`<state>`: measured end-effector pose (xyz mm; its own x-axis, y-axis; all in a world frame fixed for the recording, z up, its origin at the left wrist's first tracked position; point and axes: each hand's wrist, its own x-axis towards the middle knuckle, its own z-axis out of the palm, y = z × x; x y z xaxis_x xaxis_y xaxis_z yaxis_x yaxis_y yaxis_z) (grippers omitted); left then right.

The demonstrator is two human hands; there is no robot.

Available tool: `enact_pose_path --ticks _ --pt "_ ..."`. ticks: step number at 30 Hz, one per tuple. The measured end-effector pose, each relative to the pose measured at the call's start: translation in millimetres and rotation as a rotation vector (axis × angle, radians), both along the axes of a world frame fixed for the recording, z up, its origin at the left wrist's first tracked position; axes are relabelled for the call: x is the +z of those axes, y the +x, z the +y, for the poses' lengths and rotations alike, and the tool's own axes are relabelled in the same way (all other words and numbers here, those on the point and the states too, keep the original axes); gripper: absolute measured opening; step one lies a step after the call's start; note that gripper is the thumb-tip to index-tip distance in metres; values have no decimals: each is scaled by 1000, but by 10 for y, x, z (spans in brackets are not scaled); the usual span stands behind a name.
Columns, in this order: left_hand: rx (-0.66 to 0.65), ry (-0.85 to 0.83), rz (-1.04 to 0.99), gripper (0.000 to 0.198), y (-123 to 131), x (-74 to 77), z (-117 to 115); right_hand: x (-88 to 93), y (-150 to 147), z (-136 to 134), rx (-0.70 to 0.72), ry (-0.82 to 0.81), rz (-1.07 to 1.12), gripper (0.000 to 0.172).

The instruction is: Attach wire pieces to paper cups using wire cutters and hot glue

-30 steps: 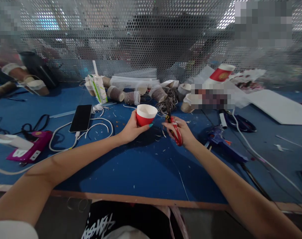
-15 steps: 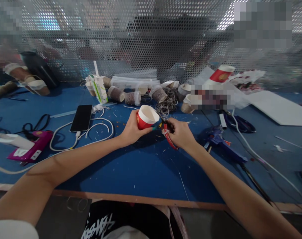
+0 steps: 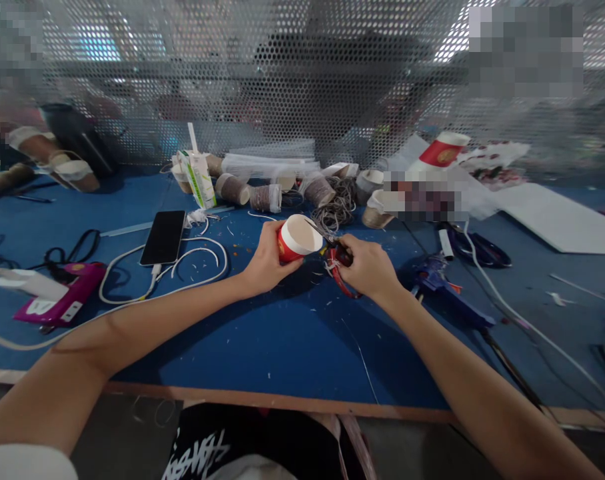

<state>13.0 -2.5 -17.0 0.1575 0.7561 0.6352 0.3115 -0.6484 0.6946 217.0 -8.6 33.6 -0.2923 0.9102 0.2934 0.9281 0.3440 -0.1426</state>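
My left hand [image 3: 267, 263] is wrapped round a red and white paper cup [image 3: 301, 237], holding it above the blue table with its mouth tilted toward me and to the right. In my right hand [image 3: 370, 267] is a pair of scissors [image 3: 340, 273] with red and black handles. The dark blades point left and reach the cup's right rim; whether they cut into the paper I cannot tell. My fingers partly hide the handles.
A phone [image 3: 163, 238] on a white cable lies left, near a purple glue gun [image 3: 62, 293]. Several cord-wrapped cups [image 3: 266, 198] and a tangle of grey cord [image 3: 335, 208] line the back. A blue glue gun [image 3: 447, 290] lies right; another red cup [image 3: 443, 152] stands behind.
The cup has shifted slightly right and tipped more toward the scissors. The scissor blades now show at its rim, with my right hand almost in the same place.
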Motion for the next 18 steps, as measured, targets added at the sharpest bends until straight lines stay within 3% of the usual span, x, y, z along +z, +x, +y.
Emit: enact_pose_path --ticks 18 --pt "-80 118 59 64 -27 -39 8 57 -4 -15 -18 -16 -80 23"
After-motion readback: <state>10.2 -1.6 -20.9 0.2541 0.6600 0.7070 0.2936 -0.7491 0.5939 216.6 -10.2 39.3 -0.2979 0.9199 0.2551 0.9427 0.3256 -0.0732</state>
